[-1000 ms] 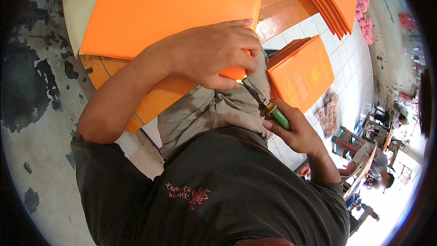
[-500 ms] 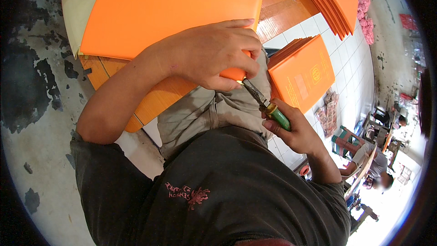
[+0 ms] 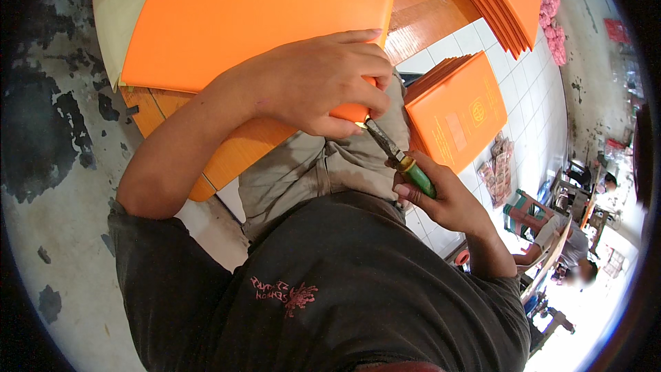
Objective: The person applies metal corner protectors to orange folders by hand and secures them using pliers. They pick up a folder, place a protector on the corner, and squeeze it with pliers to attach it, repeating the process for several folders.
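Observation:
A large orange folder cover point(image 3: 255, 21) lies over the table edge above my lap. My left hand point(image 3: 330, 83) is closed round its near right corner, which bulges between thumb and fingers. A small gold-coloured bit point(image 3: 361, 125) shows at the tip of that corner. In my right hand point(image 3: 447, 196) is a pair of pliers point(image 3: 383, 139) with green handle grips. Their dark jaws reach up to the gold bit beside my left fingertips. My left hand hides most of the gripped corner.
The wooden table point(image 3: 255, 148) extends under the cover. A stack of orange folders point(image 3: 458, 114) stands right of my knees, with another orange stack point(image 3: 502, 0) beyond. Pink bundles point(image 3: 547, 10) lie at the far right. Another person point(image 3: 571, 255) sits in the right background.
The pliers have turned slightly in my right hand, and their handles have shifted a little left. The cover and my left hand have moved slightly left.

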### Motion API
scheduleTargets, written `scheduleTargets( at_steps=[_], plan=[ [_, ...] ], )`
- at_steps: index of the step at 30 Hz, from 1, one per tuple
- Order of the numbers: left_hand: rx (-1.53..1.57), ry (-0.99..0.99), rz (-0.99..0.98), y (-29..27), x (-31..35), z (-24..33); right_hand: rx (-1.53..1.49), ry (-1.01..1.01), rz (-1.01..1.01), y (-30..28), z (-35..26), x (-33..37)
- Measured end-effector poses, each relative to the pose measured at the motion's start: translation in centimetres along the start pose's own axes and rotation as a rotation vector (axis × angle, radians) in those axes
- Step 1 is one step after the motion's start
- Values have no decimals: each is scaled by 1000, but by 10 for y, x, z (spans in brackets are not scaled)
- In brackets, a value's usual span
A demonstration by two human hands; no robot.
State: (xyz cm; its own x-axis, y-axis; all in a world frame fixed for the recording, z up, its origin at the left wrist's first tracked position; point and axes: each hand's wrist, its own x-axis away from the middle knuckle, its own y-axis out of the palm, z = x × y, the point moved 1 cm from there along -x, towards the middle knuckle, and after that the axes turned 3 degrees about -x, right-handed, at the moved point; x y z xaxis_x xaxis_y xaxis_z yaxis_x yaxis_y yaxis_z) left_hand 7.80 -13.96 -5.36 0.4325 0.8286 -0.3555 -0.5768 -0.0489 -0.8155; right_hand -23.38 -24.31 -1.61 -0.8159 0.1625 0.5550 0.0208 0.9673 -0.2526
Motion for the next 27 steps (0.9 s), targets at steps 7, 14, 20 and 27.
scheduleTargets(
  at_steps=[7,14,20,27],
  plan=[
    [-1,1,0,-2,0,0,-12,13,0,3,2,3],
    [16,-14,3,-2,-1,1,-17,-7,25,-2,3,0],
    [43,-15,10,-2,0,-1,70,-53,21,-10,2,-5],
    [55,-8,10,-1,0,-2,111,-53,-18,-17,-1,-9]
  ],
)
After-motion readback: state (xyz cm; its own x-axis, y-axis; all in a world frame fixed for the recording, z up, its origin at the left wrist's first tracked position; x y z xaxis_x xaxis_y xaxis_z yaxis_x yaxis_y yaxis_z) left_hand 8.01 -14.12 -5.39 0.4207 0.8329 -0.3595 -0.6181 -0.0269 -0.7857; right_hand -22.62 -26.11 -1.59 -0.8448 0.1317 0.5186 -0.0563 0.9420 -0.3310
